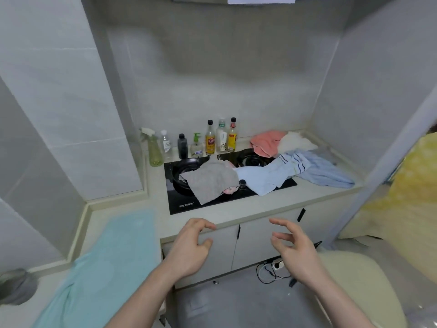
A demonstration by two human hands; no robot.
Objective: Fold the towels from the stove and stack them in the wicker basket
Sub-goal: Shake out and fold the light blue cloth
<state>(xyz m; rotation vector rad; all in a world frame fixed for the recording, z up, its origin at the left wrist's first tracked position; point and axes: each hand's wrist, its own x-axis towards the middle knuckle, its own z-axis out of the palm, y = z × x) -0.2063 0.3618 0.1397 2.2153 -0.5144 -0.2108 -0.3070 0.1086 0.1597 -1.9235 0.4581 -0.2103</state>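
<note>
Teal towel [106,263] lay flat on tabletop [236,213], lower left, likely spread for folding. Grey towel [210,179], blue towels [293,172], pink towel [267,142] sat heaped on stove [184,207], mid-frame, unfolded. Basket not seen. Left hand [189,249] and right hand [295,252] hovered below the edge, grip loosely spread, empty.

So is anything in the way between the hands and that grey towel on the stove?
Nothing visible. The left hand and right hand hover empty before the counter edge; only bare countertop and stove glass lie between them and the grey towel. The bottles stand behind it.
</note>
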